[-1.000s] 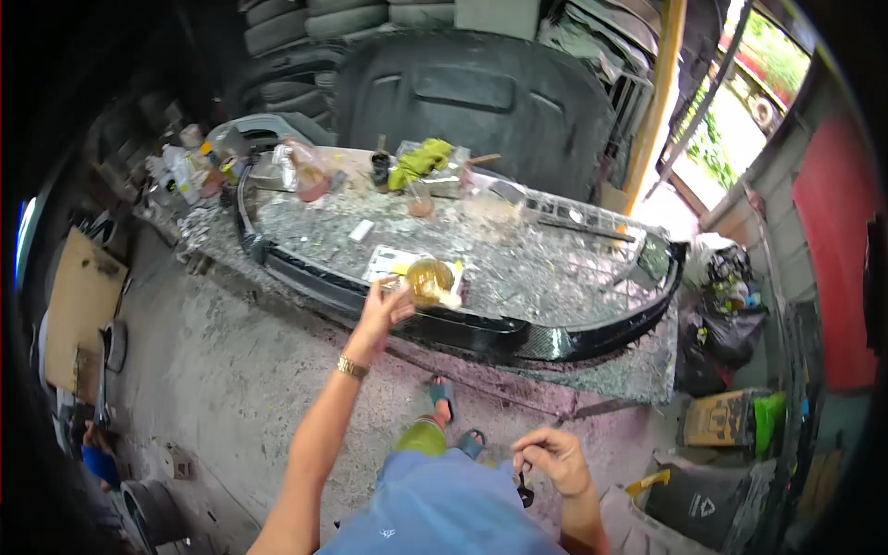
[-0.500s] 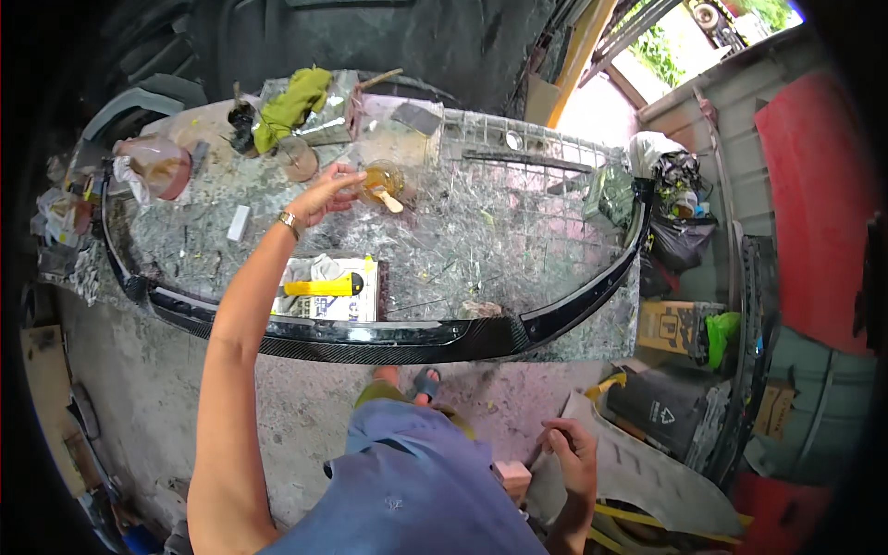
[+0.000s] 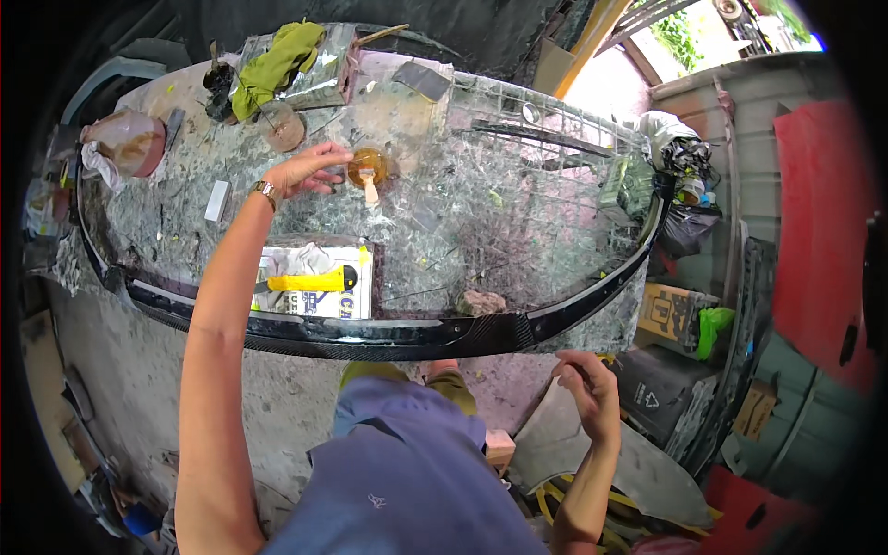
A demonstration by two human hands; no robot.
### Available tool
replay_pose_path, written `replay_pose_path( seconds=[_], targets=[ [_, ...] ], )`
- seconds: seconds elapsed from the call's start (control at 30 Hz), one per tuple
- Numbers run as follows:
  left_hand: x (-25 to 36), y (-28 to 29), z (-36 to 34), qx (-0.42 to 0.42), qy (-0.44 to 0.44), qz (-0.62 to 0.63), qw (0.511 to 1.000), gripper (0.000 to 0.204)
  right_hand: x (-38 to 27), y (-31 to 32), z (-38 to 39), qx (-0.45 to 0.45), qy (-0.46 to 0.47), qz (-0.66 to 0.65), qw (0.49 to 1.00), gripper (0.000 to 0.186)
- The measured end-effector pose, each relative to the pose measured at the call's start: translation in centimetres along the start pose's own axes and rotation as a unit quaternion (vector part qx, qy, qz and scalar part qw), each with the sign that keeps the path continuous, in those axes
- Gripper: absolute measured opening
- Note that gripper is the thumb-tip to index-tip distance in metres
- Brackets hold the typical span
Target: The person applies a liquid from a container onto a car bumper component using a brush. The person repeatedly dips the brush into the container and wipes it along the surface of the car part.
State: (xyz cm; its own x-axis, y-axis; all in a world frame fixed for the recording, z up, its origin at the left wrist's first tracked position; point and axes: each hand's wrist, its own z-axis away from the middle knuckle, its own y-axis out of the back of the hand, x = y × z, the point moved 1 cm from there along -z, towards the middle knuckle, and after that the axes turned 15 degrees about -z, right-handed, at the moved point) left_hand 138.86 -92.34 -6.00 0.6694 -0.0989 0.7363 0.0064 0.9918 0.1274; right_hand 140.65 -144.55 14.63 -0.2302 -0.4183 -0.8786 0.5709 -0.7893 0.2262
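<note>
Over the worktable [image 3: 425, 250] my left hand [image 3: 307, 172] reaches out, fingers extended and apart, its fingertips at the left rim of a clear cup of amber liquid [image 3: 360, 155]. Whether they touch the cup I cannot make out. A brush with a pale handle [image 3: 372, 192] rests in the cup, its handle leaning over the near rim. My right hand [image 3: 592, 393] hangs off the table's near side, fingers loosely bent, nothing visible in it. Between me and the cup, a long black curved car trim piece [image 3: 398, 340] with carbon-weave patches runs along the table's near edge.
A yellow utility knife [image 3: 310, 279] lies on a printed box lid near the trim. Farther off are a sanding-block-like white bar [image 3: 217, 201], a tub [image 3: 132, 143], a green cloth [image 3: 277, 69] and a round lid [image 3: 281, 126]. Boxes [image 3: 671, 314] and panels stand at right.
The view has shifted, so the table sits higher and farther left. My left hand stays beside the cup, and the brush handle now points more toward me. My right hand has risen.
</note>
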Motion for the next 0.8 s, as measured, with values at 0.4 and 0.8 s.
replay_pose_path(
  seconds=[0.4,0.8],
  targets=[
    [-0.5,-1.9,-1.0,0.183,0.011,-0.087,0.979,0.078,1.7,2.7,-2.5,-0.089,0.048,-0.009,0.995,0.019],
    [6.7,-12.0,18.8,0.380,-0.210,0.084,0.897,0.026,2.0,5.3,-7.9,-0.095,0.004,-0.027,0.995,0.018]
  ],
)
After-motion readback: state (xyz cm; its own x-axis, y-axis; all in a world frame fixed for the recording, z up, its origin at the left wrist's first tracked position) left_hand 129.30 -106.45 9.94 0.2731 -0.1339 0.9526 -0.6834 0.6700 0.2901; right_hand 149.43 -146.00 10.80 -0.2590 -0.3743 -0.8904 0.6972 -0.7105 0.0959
